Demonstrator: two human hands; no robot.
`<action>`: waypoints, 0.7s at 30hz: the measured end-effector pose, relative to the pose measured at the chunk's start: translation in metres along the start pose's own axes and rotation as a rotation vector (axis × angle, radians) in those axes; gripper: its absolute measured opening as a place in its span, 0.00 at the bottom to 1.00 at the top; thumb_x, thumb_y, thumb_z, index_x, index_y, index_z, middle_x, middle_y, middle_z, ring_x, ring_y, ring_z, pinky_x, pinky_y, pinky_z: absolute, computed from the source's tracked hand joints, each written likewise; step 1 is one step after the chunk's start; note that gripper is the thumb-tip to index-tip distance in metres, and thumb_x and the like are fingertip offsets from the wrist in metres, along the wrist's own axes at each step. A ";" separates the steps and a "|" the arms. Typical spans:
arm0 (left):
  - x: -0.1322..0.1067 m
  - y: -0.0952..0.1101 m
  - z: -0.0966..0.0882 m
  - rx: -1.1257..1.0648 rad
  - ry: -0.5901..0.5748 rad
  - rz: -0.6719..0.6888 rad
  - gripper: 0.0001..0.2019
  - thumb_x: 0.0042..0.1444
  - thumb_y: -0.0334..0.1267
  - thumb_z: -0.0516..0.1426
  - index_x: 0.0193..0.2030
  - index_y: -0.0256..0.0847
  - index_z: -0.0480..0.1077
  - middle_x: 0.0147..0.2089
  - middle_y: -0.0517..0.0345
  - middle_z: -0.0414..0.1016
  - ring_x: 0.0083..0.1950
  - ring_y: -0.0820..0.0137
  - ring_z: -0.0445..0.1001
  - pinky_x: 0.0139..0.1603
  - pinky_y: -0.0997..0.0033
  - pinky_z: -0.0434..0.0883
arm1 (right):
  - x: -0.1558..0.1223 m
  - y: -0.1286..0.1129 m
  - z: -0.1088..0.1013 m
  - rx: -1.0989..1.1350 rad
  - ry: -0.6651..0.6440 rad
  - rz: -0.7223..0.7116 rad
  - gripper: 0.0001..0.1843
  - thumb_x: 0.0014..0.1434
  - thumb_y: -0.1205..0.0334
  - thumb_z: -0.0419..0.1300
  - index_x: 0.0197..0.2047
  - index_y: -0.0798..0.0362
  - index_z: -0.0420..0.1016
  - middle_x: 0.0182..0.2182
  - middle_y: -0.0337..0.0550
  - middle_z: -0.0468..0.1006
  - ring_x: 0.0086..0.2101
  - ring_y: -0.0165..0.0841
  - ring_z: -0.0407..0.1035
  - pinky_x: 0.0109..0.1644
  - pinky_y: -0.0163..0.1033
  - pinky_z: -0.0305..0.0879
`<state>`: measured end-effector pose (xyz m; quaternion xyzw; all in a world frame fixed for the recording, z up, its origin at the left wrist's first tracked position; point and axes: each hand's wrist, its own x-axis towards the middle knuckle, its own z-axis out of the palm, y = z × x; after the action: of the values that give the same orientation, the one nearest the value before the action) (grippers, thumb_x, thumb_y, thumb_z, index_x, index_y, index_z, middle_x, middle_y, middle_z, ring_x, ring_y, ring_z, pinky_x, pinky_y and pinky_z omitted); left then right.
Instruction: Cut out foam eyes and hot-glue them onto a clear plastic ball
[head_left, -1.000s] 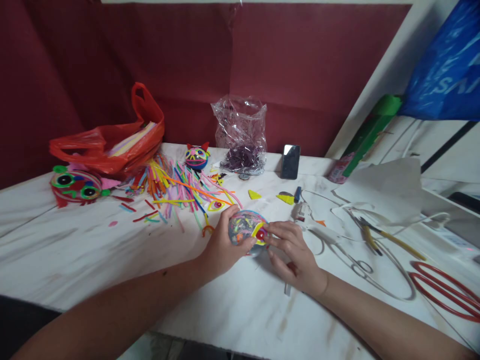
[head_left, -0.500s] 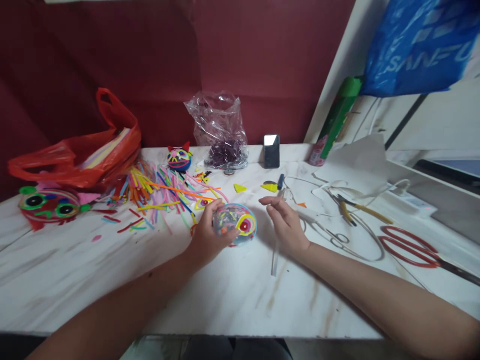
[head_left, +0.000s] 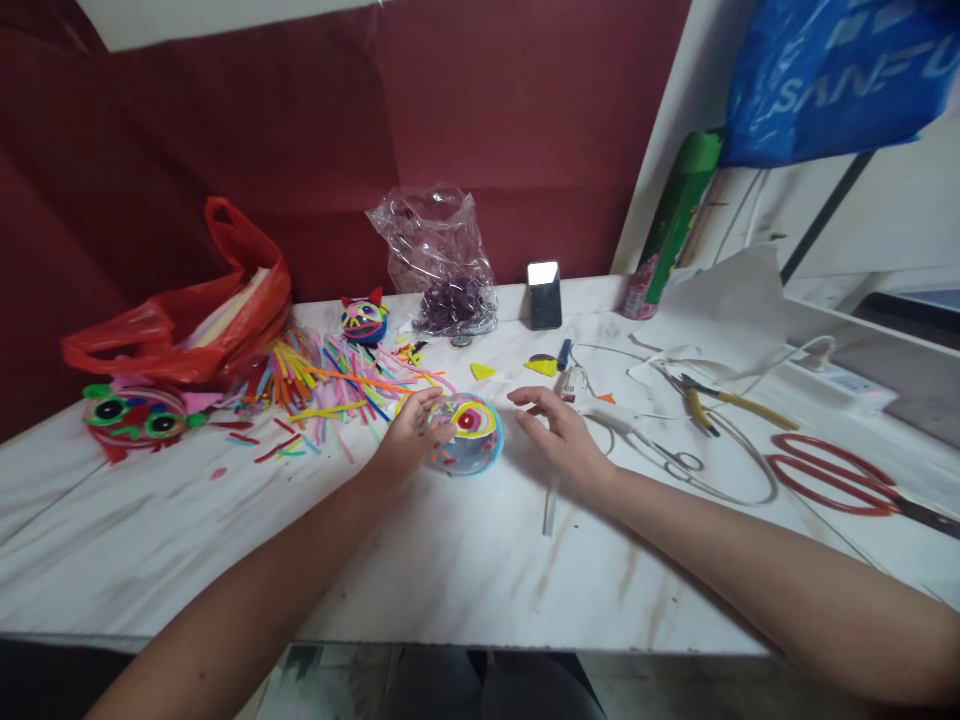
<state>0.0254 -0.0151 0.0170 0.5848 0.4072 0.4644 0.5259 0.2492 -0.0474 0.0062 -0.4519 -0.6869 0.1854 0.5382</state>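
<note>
My left hand (head_left: 409, 430) grips the left side of a clear plastic ball (head_left: 480, 455) just over the marble-patterned table. Stuck on the ball is an eye shape (head_left: 466, 421) in yellow, pink and red, and a light blue strip runs along its edge. To the right of the ball, and apart from it, is my right hand (head_left: 559, 435), fingers curved and parted with nothing between them. A white glue gun (head_left: 619, 422) lies beyond that hand. Yellow triangle pieces (head_left: 482, 371) rest behind the ball.
Left of the ball lie many coloured pipe cleaners (head_left: 330, 385), a decorated ball with two eyes (head_left: 135, 418) and a red plastic bag (head_left: 180, 320). Farther back stand a small cat-like ball (head_left: 364, 320), a clear bag (head_left: 450, 280) and a phone (head_left: 544, 298). Pliers (head_left: 720, 400) and red-handled scissors (head_left: 832, 475) lie right.
The ball has turned in my left hand, its eye shape now higher and farther left. My right hand stays open beside it. The whole view has shifted slightly.
</note>
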 end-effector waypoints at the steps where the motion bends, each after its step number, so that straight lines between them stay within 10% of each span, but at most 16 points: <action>1: 0.000 0.001 0.000 -0.001 0.003 -0.005 0.34 0.40 0.44 0.67 0.54 0.40 0.64 0.58 0.47 0.68 0.58 0.57 0.69 0.52 0.62 0.69 | -0.001 0.001 0.002 0.011 -0.041 0.005 0.13 0.60 0.54 0.57 0.47 0.49 0.72 0.47 0.48 0.76 0.47 0.39 0.71 0.49 0.47 0.70; 8: -0.005 0.005 0.002 -0.002 -0.055 0.037 0.33 0.41 0.46 0.67 0.54 0.40 0.64 0.56 0.47 0.69 0.58 0.55 0.69 0.56 0.58 0.67 | -0.011 0.010 0.013 0.027 -0.263 -0.005 0.48 0.48 0.47 0.68 0.67 0.50 0.53 0.62 0.59 0.62 0.59 0.48 0.61 0.57 0.55 0.66; 16: -0.013 0.006 0.004 0.011 -0.244 0.085 0.43 0.36 0.49 0.70 0.59 0.41 0.60 0.55 0.46 0.70 0.55 0.53 0.71 0.52 0.58 0.71 | -0.014 -0.002 0.018 0.157 -0.319 0.069 0.52 0.44 0.54 0.71 0.68 0.50 0.50 0.62 0.55 0.62 0.59 0.46 0.62 0.62 0.54 0.60; 21: -0.016 0.010 0.006 0.409 -0.021 0.320 0.40 0.33 0.50 0.70 0.55 0.41 0.65 0.57 0.45 0.66 0.62 0.49 0.63 0.59 0.52 0.65 | -0.011 -0.010 0.016 0.160 -0.297 0.121 0.51 0.44 0.54 0.71 0.67 0.51 0.52 0.62 0.54 0.62 0.59 0.46 0.62 0.63 0.52 0.59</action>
<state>0.0277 -0.0329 0.0249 0.7407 0.3896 0.4434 0.3208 0.2304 -0.0578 0.0011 -0.4160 -0.7133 0.3361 0.4529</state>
